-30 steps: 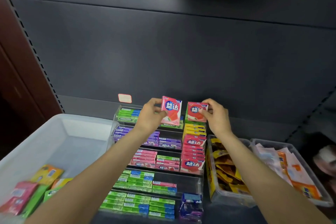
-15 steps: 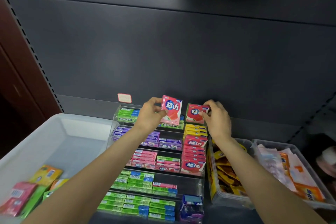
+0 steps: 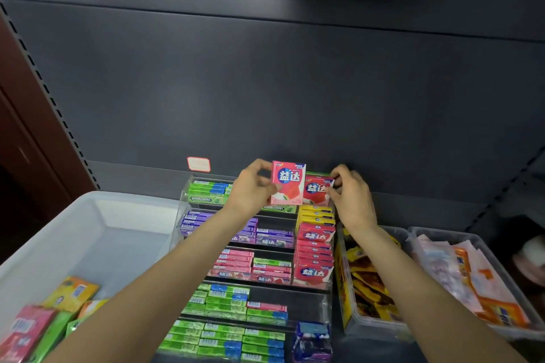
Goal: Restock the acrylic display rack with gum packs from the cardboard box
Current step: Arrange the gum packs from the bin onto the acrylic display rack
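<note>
In the head view, the left hand (image 3: 250,188) grips a pink gum pack (image 3: 287,183) upright by its left edge, above the back row of the clear display rack (image 3: 184,191). Just beside it, the right hand (image 3: 351,194) pinches a red gum pack (image 3: 317,189) at its right edge, at the top of the rack's right column. To the left stands a white bin (image 3: 88,233) with more loose packs (image 3: 44,318) in its near corner. Right of the rack, a clear tub (image 3: 348,324) holds yellow sachets.
</note>
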